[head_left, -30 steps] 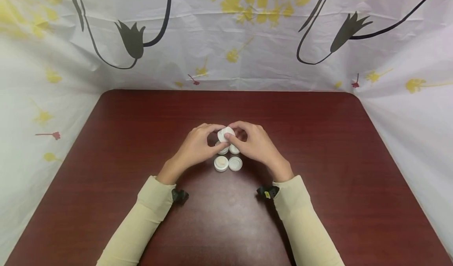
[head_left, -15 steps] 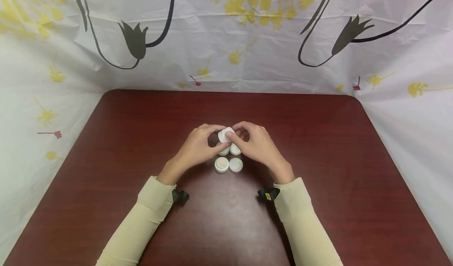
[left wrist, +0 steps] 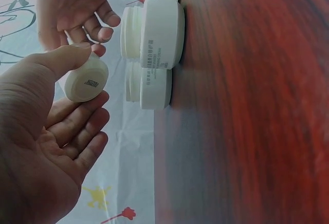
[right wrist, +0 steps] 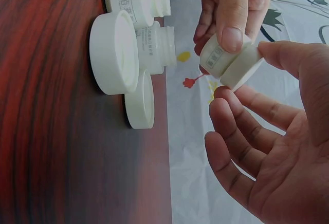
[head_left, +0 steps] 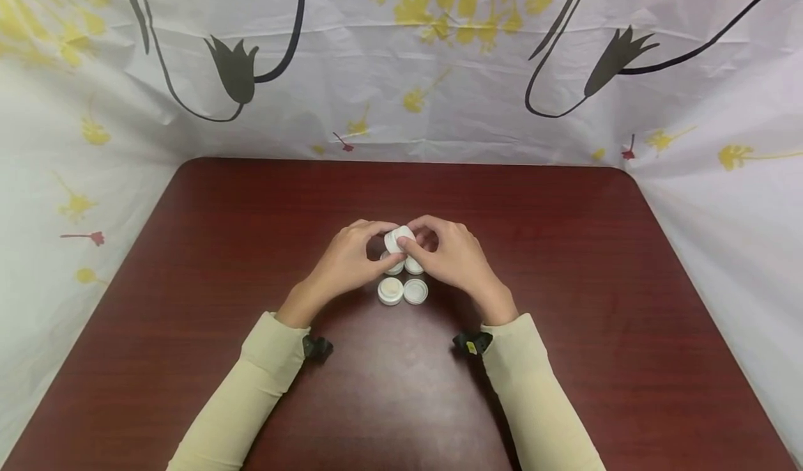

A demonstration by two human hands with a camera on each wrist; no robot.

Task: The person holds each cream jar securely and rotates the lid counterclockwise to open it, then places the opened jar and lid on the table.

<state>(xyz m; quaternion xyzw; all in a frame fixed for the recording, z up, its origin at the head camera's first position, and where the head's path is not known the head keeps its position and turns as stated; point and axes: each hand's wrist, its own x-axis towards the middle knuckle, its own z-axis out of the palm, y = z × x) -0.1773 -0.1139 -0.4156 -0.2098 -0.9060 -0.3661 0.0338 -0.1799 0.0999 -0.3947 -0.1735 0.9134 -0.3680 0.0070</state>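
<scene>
small white jar (head_left: 399, 238) is being pinched between left hand (head_left: 347, 258) and right hand (head_left: 456, 253), both thumbs pressing it, hovering above counter (head_left: 564, 283).

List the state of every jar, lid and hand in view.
held jar: lid on, tilted, lifted off the table.
left hand: pinches the held jar.
right hand: pinches the same jar.
front jar: open, upright, filled.
front lid: off, lying flat.
rear jar: open, partly hidden.
rear lid: off, partly hidden.
</scene>
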